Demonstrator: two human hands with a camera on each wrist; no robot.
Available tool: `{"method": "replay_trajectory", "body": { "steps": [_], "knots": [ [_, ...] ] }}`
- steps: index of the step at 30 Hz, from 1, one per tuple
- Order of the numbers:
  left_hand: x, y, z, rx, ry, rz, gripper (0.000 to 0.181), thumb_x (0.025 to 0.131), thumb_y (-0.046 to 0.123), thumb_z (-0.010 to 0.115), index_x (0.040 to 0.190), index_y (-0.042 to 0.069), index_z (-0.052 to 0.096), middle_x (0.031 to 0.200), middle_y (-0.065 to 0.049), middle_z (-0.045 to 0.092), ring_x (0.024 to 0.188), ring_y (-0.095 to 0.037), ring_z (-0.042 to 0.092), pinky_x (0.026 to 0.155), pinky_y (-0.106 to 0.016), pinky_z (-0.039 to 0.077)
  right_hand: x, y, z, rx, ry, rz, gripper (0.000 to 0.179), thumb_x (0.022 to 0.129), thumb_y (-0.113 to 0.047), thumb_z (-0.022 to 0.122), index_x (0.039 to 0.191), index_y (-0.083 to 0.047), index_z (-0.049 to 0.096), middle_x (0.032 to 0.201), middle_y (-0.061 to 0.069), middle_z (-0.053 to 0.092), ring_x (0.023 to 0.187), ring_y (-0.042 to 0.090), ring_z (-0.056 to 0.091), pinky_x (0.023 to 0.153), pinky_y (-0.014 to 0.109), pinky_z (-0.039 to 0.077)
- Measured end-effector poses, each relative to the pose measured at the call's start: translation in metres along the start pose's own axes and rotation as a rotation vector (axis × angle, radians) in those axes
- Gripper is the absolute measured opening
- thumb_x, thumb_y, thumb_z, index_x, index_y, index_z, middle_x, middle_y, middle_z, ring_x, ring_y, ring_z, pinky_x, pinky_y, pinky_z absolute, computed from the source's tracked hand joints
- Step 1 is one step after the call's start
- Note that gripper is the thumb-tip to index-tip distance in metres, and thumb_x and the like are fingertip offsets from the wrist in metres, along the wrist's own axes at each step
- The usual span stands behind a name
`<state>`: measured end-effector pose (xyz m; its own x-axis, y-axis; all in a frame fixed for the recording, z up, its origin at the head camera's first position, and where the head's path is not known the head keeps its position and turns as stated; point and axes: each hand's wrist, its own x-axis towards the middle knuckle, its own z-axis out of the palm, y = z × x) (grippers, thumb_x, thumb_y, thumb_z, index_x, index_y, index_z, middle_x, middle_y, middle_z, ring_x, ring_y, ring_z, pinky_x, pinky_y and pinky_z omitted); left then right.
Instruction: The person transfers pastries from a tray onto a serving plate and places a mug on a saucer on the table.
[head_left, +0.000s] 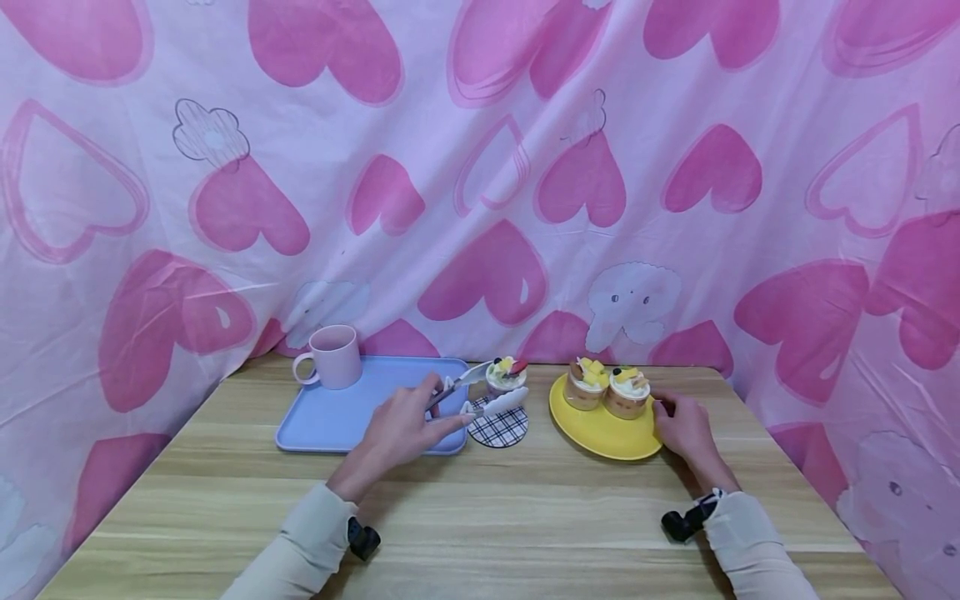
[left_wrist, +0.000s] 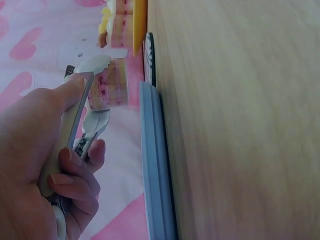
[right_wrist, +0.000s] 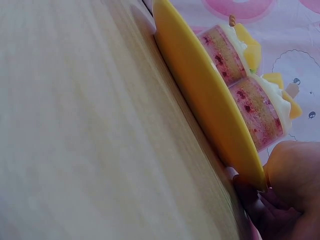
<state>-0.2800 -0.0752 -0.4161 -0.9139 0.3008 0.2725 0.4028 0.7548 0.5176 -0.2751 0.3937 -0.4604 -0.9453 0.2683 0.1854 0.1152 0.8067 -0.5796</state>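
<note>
My left hand (head_left: 401, 427) holds a pair of tongs (head_left: 498, 405) with pale scalloped ends. Between those ends is a small cake cup (head_left: 506, 382) topped with cream and fruit; the left wrist view shows its pink layered side (left_wrist: 114, 85), raised off the surface below. Under it lies a round checked coaster (head_left: 498, 430). At the right, my right hand (head_left: 686, 429) pinches the rim of a yellow plate (head_left: 615, 446), thumb above and fingers below. Two more cake cups (head_left: 585, 387) (right_wrist: 255, 110) stand side by side on that plate.
A blue tray (head_left: 337, 417) lies at the left, its right edge beside the coaster. On its back left corner stands a pink mug (head_left: 335, 358), handle to the left. Behind the wooden table (head_left: 525, 517) hangs a pink heart-print curtain (head_left: 480, 267).
</note>
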Motion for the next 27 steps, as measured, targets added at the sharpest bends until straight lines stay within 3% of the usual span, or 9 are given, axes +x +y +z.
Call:
{"method": "replay_trajectory", "body": {
  "steps": [15, 27],
  "knots": [
    [-0.003, 0.017, 0.007, 0.026, 0.011, 0.083, 0.055, 0.076, 0.078, 0.067, 0.101, 0.031, 0.050, 0.066, 0.009, 0.053, 0.056, -0.007, 0.050, 0.049, -0.028, 0.038, -0.002, -0.002, -0.001, -0.001, 0.019, -0.023, 0.037, 0.104, -0.017, 0.046, 0.135, -0.003, 0.061, 0.125, 0.025, 0.065, 0.115, 0.038, 0.058, 0.094, 0.052, 0.047],
    [-0.002, 0.033, 0.017, 0.034, -0.008, 0.109, 0.069, 0.078, 0.075, 0.067, 0.124, 0.025, 0.055, 0.080, 0.007, 0.061, 0.066, -0.008, 0.055, 0.053, -0.026, 0.042, -0.002, -0.003, -0.001, -0.010, 0.028, -0.023, 0.038, 0.104, -0.018, 0.045, 0.135, -0.003, 0.061, 0.127, 0.025, 0.064, 0.118, 0.040, 0.058, 0.095, 0.054, 0.047]
  ]
}}
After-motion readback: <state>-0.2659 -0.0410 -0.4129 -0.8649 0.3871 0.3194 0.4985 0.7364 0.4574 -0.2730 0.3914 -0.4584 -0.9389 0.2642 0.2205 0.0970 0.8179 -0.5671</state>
